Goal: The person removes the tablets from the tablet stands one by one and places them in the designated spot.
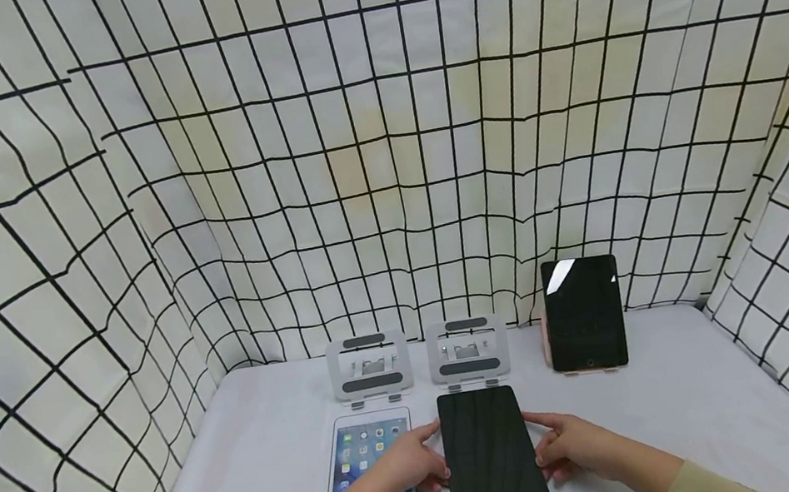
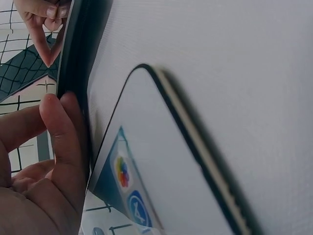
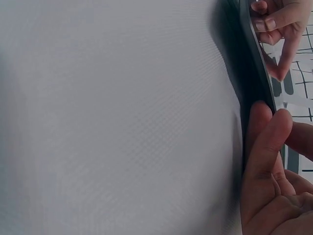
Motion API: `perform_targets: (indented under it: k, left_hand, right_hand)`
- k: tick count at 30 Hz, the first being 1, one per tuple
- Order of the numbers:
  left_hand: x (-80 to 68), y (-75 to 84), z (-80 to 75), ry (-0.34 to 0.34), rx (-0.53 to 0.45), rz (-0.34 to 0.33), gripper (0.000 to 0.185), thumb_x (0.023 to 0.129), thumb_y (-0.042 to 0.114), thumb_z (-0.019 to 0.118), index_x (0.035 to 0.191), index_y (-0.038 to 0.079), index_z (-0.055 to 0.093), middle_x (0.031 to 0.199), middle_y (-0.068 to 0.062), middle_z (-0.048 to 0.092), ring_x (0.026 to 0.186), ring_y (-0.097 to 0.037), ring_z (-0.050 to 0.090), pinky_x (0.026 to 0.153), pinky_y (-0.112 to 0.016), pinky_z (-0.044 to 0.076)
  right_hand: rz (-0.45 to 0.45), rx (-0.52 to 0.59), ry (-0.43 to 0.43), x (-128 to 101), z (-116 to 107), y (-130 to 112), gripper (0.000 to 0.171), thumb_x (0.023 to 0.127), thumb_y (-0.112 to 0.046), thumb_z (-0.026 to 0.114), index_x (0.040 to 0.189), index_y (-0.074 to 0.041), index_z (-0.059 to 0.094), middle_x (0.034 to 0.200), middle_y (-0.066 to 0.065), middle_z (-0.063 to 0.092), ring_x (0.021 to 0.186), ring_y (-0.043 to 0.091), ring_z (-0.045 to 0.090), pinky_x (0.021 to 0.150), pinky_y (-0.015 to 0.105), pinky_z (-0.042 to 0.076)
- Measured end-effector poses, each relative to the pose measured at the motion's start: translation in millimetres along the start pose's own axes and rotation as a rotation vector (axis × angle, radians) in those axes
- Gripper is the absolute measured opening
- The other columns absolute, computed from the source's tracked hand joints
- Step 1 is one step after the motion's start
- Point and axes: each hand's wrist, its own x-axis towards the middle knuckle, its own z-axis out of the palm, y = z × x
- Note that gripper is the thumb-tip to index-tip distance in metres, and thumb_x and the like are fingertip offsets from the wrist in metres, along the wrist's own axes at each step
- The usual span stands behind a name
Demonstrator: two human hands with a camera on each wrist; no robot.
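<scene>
Your left hand (image 1: 415, 460) and right hand (image 1: 572, 444) grip the black tablet (image 1: 491, 459) by its opposite long edges, fingers curled in close. It sits right of the white tablet (image 1: 359, 453), just before a grey stand (image 1: 469, 367); whether its underside clears the table (image 1: 266, 466) is hard to tell.

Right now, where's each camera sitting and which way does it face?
Head: worn on the head, facing forward and down at the black tablet; left hand, right hand and sleeves show.
Left wrist: worn there, facing the left hand at one edge, white tablet nearby.
Right wrist: worn there, facing the right hand at the opposite edge.
Both wrist views share the black tablet, left hand and right hand.
</scene>
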Motion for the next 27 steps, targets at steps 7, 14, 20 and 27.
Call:
perform_targets:
  k: [7,14,20,27]
  left_hand:
    - [3.1,4.6,1.1,-0.008,0.003,-0.042,0.08,0.077,-0.013,0.07,0.15,0.003,0.041,0.072,-0.013,0.068,0.053,-0.014,0.063,0.05,-0.024,0.053]
    - [6.4,8.8,-2.6,-0.038,0.021,-0.082,0.077,0.078,-0.013,0.072,0.148,0.002,0.044,0.068,-0.016,0.069,0.051,-0.015,0.065,0.05,-0.029,0.055]
    - [5.0,10.4,-1.0,-0.056,0.093,-0.072,0.075,0.079,-0.009,0.073,0.147,0.003,0.045,0.067,-0.014,0.069,0.051,-0.015,0.065,0.046,-0.027,0.051]
    - [5.1,13.0,1.8,-0.043,0.189,-0.045,0.077,0.077,-0.007,0.075,0.147,0.002,0.045,0.061,-0.012,0.068,0.045,-0.013,0.06,0.041,-0.025,0.046]
  right_hand:
    - [0.057,-0.045,0.036,-1.3,1.5,-4.6,0.08,0.082,0.004,0.068,0.153,0.002,0.03,0.081,0.009,0.068,0.062,0.015,0.062,0.057,0.023,0.051]
    - [0.094,-0.074,0.061,2.8,1.4,-6.2,0.078,0.081,0.004,0.068,0.151,0.002,0.034,0.078,0.011,0.068,0.06,0.014,0.061,0.056,0.022,0.052]
    - [0.12,-0.091,0.086,2.5,1.5,-6.4,0.077,0.081,0.004,0.069,0.151,0.001,0.036,0.077,0.012,0.067,0.059,0.016,0.062,0.057,0.023,0.052]
    - [0.106,-0.11,0.097,0.5,2.5,-8.2,0.079,0.081,0.005,0.069,0.151,0.0,0.035,0.076,0.011,0.067,0.06,0.015,0.062,0.057,0.025,0.054]
